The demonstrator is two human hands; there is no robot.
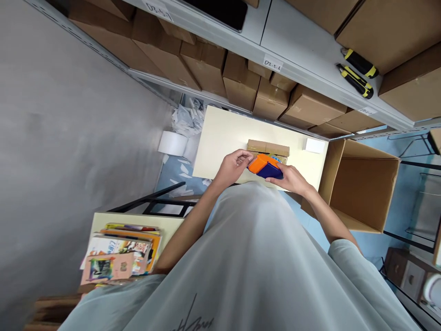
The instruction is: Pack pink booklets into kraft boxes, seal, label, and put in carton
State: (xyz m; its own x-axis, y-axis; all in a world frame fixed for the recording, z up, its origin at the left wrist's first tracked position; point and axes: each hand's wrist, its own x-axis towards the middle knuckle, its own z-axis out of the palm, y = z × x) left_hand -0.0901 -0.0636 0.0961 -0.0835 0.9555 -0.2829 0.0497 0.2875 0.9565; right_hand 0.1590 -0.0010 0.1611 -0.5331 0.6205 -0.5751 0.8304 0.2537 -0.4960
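Over the near edge of the cream table, my right hand [291,178] grips the right end of an orange and dark blue package [263,166], thumb and fingers on either side of it. My left hand [237,164] is closed in a pinch at the package's left end, its fingertips against the orange part. A small round blue patch shows on the package's far side. Just behind it lies a long flat brown cardboard box [268,147] with shiny tape along its near side. What is printed on the package is too small to read.
A white block [314,145] lies on the table's [223,138] right side. An open carton [365,184] stands to the right. Shelves of brown boxes [241,80] hang beyond, with two cutter knives [358,73]. At left are a white roll [172,143] and stacked booklets [120,253].
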